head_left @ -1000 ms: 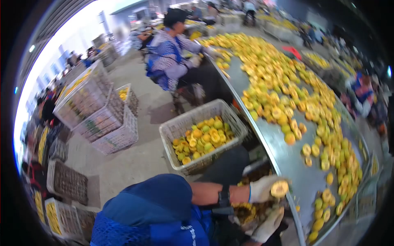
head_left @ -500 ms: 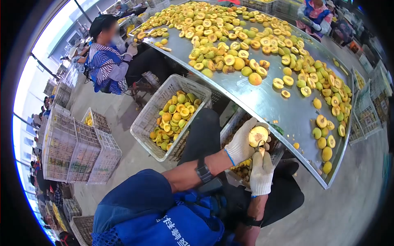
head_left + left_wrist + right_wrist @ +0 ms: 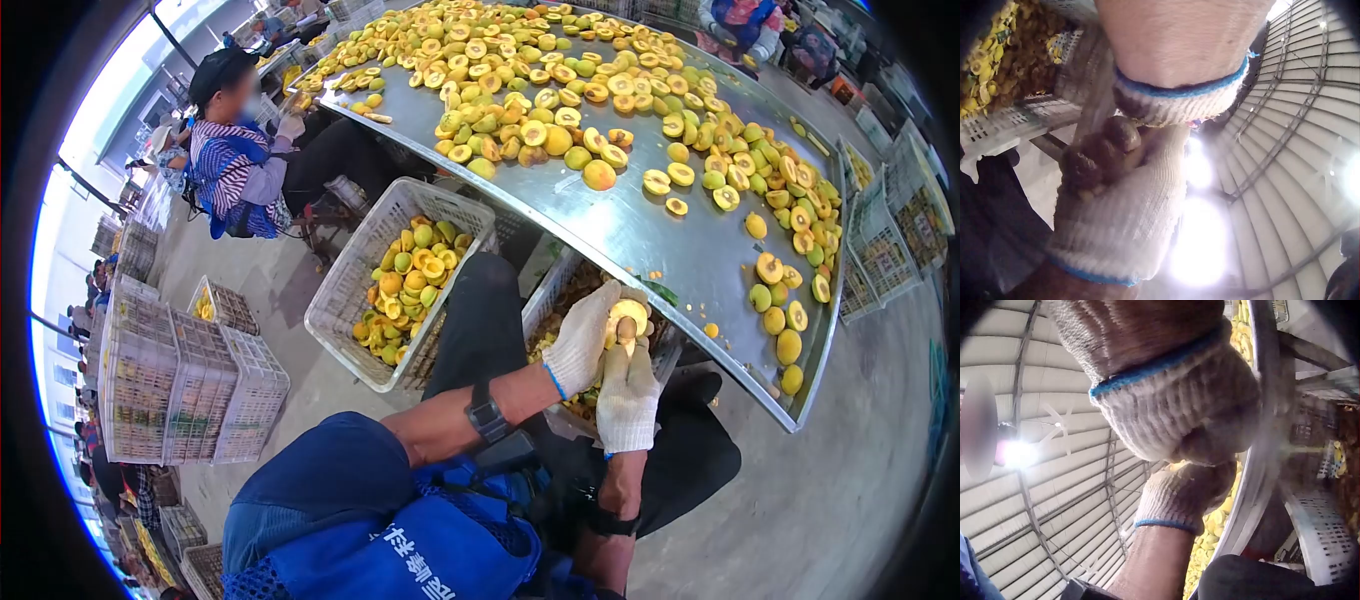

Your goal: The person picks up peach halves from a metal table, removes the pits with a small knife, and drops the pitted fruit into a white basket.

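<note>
L hand [image 3: 583, 340], gloved, curled round cut fruit [image 3: 614, 326], cut face up, by near table edge. R hand [image 3: 628, 405], gloved, fingers curled, touching fruit; whether it grips anything, can't tell. Open crate [image 3: 320, 318] w/ fruit pcs. L of knees. Metal table [image 3: 625, 222] beyond, w/ halved fruit [image 3: 535, 132]. Seated person [image 3: 235, 175] far L.

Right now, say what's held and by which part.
The left hand grips a cut fruit by its outer side; the right hand is at its cut face, its grip unclear.
</note>
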Motion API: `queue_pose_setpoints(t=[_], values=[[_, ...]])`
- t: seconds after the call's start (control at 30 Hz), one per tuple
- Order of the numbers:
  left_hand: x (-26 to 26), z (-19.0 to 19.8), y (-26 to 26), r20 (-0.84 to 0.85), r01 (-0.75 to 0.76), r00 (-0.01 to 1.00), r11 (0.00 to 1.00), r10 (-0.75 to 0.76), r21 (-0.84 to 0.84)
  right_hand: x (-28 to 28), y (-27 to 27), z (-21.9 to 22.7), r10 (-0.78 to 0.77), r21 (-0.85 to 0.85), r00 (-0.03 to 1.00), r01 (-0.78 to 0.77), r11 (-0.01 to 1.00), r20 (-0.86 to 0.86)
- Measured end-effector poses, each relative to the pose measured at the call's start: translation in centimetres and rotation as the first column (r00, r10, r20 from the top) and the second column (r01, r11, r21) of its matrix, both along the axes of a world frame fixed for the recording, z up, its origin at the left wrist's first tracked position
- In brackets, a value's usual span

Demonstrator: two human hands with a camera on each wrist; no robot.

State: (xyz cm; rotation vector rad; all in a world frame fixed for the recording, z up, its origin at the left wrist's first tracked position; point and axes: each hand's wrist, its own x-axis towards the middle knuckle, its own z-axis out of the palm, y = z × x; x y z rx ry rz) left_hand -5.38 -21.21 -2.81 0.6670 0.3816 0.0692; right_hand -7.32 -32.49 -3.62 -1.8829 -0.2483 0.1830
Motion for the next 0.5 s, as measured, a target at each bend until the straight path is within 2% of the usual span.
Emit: queue_pose_setpoints(t=[0.07, 0.13, 0.27, 0.37, 0.43, 0.47, 0.5], values=[[0.1, -0.2, 0.0, -0.019, -0.004, 1.0, 1.0, 0.004, 0.021, 0.0, 0.1, 0.1, -0.006, -0.007, 1.0, 0.006, 1.0, 0.0], [0.1, -0.1, 0.0, -0.037, -0.01, 0.999, 0.999, 0.012, 0.045, -0.2, 0.3, 0.9, 0.013, -0.121, 0.998, -0.02, 0.992, -0.056], [-0.4, 0.9, 0.2, -0.034, 0.004, 0.999, 0.996, -0.001, 0.086, -0.4, 0.2, 1.3, 0.019, -0.159, 0.997, -0.03, 0.987, -0.073], [-0.4, 1.0, 0.1, -0.035, 0.008, 0.999, 0.996, -0.005, 0.09, -0.6, -0.1, 0.6, 0.03, -0.07, 0.997, -0.035, 0.997, -0.067], [-0.3, 0.4, 0.1, -0.031, 0.011, 0.999, 0.997, -0.008, 0.082, -0.4, -0.8, -0.3, 0.099, -0.019, 0.995, -0.099, 0.995, 0.001], [0.2, -0.2, 0.5, -0.001, 0.042, 0.999, 0.999, -0.042, -0.023, -0.3, -1.1, -0.6, 0.092, -0.018, 0.996, -0.092, 0.996, 0.007], [0.4, -0.3, 0.6, 0.029, 0.071, 0.997, 0.989, -0.068, -0.13, -0.4, -1.4, -0.6, 0.103, 0.17, 0.986, -0.08, 0.982, -0.133]])
